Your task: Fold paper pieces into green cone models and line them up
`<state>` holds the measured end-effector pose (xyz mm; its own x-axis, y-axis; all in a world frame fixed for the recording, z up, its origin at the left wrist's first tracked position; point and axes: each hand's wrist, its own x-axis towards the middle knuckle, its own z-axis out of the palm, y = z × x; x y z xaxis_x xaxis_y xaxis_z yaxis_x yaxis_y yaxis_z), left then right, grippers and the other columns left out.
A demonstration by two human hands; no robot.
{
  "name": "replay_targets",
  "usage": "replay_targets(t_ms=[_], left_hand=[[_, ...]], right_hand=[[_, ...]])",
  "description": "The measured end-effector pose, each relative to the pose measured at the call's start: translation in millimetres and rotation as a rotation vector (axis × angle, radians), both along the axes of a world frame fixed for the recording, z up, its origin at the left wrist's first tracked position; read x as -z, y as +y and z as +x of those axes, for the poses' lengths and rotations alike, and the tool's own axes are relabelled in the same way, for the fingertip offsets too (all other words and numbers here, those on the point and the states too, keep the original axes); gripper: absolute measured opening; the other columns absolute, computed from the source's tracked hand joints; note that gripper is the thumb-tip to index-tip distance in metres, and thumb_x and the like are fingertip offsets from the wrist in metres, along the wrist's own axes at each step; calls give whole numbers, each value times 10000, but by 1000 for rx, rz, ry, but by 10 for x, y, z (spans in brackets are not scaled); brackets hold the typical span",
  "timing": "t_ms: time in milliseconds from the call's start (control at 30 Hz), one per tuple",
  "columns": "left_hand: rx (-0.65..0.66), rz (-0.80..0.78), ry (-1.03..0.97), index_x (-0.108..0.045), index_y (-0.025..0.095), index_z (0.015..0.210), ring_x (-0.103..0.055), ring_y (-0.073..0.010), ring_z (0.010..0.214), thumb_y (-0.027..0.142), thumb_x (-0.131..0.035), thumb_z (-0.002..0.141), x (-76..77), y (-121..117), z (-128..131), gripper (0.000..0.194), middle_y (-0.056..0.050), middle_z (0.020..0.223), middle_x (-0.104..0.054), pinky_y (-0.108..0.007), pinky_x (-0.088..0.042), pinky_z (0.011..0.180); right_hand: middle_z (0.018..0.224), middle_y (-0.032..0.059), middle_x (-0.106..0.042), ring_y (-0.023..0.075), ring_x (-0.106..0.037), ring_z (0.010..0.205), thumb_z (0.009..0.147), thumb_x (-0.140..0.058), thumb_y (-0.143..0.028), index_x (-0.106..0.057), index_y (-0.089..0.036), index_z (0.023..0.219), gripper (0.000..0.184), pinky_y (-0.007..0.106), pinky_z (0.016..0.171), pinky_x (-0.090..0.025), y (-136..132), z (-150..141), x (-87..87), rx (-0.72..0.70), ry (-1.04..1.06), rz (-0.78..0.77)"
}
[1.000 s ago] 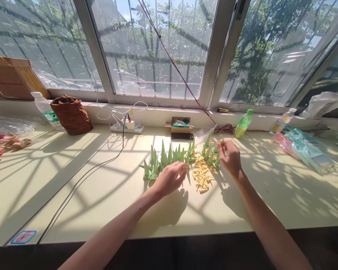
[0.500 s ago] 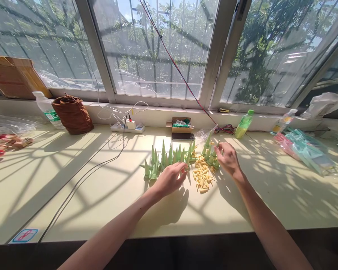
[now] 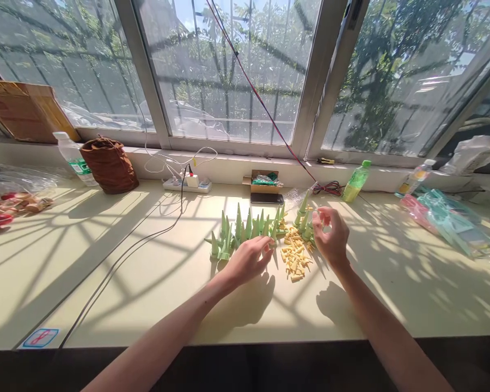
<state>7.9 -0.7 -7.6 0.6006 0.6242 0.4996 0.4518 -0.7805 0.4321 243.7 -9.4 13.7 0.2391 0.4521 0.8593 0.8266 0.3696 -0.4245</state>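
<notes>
Pale green pointed cones (image 3: 238, 220) stand in a cluster in the middle of the table. My left hand (image 3: 249, 260) is at the right front of this cluster, fingers curved and thumb apart, close beside a cone (image 3: 274, 231); whether it touches that cone is unclear. A second, smaller group of green cones (image 3: 304, 204) stands further right. Just right of it my right hand (image 3: 332, 237) is raised over the table with its fingers curled together. What it pinches, if anything, is hidden. Between the hands lies a heap of small yellow pointed pieces (image 3: 296, 258).
Behind the cones are a small open box (image 3: 265, 188) and a dark phone (image 3: 267, 199). A power strip (image 3: 188, 186) trails a black cable leftward. A green bottle (image 3: 356, 181) and plastic packets (image 3: 449, 220) lie right; a brown bag (image 3: 109, 165) stands left.
My right hand has lifted away from the right group of cones and its fingers have curled in; its shadow now lies apart from it. My left hand has stayed nearly still.
</notes>
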Motion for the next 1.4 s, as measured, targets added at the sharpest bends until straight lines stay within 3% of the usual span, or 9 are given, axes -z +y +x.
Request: replay_targets(t_ms=[100,200,433,733,900,1100,1300,1400], left_hand=[[-11,-8,10,-604,139,979,-571,-122,631,164,-475,931,-7,-8,3,140,-45,844,-653,-239,-450,592],[-18,4,5,-607,145,979,-567,-121,622,171,-474,933,-12,-9,8,142,-43,836,-652,-241,-450,589],[-9,9,-13,-609,153,971,-563,-117,616,167,-486,924,-23,-17,9,132,-41,851,-656,-237,-450,589],[-11,11,-22,-616,153,945,-560,-116,605,175,-470,928,-23,-10,12,149,-44,837,-659,-237,-454,579],[-11,10,-21,-605,159,958,-573,-124,636,170,-468,930,-24,-12,9,140,-52,865,-660,-238,-454,596],[-18,9,-20,-610,156,944,-564,-120,614,168,-489,923,-29,-16,11,123,-40,828,-651,-237,-452,585],[-37,12,-79,-596,143,984,-531,-98,545,187,-560,894,-25,13,-2,106,-35,838,-656,-236,-463,563],[-39,-4,-119,-584,143,1055,-482,-72,487,256,-629,867,-28,13,-9,224,-54,940,-677,-254,-479,581]], right_hand=[[747,17,-586,162,-525,630,918,-520,-279,-591,-200,930,107,302,644,-451,-29,-182,78,-208,-54,-141],[763,27,-616,166,-569,634,923,-521,-303,-588,-192,1044,177,304,641,-473,-15,-328,183,-397,-95,-316],[727,15,-617,170,-589,633,913,-535,-290,-565,-175,1198,309,292,589,-472,53,-418,280,-484,-19,-527],[758,26,-632,155,-583,630,900,-549,-269,-612,-174,1081,214,265,555,-452,84,-434,359,-533,11,-532],[706,6,-590,139,-521,587,901,-526,-236,-582,-181,902,78,267,572,-416,66,-459,351,-511,-67,-472],[667,0,-512,136,-465,579,919,-493,-258,-493,-194,705,223,267,564,-376,42,-464,300,-446,-171,-429],[707,5,-564,132,-515,582,912,-546,-351,-537,-198,777,204,261,552,-424,-4,-443,258,-464,39,-415],[735,9,-568,131,-533,594,913,-554,-373,-534,-196,787,218,262,563,-442,-31,-428,243,-511,92,-400]])
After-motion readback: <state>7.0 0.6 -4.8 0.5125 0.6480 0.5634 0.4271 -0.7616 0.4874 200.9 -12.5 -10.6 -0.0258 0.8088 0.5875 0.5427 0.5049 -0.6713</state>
